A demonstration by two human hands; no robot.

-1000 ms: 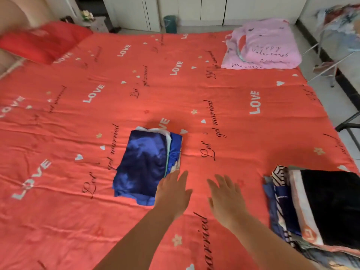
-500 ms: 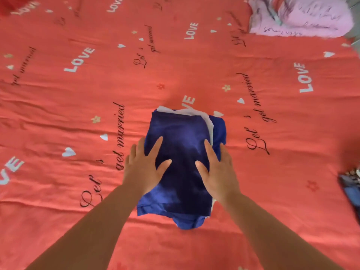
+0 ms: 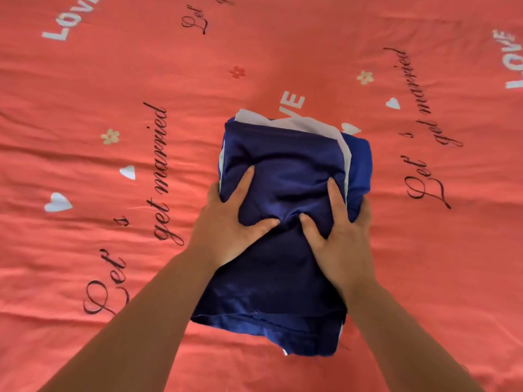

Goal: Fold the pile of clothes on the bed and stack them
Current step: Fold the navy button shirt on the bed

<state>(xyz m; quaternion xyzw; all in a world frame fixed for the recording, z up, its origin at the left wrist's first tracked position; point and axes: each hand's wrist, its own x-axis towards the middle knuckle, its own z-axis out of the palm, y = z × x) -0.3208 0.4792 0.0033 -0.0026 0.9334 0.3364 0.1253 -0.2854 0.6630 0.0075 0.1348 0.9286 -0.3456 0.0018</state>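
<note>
A small stack of folded clothes (image 3: 283,154) lies in the middle of the red bedspread (image 3: 113,80): dark blue cloth on top, a white layer and a brighter blue one showing at the far and right edges. My left hand (image 3: 226,224) grips the stack's left side, thumb on top, fingers curled round the edge. My right hand (image 3: 339,230) grips the right side the same way. The top cloth bunches between my thumbs.
The red bedspread with "LOVE" and "Let's get married" lettering fills the whole view. The bigger stack of folded clothes and the pink bedding are out of frame.
My hands went from hovering near the blue stack, to lying flat on it, to gripping it at both sides. The view has closed in on the stack.
</note>
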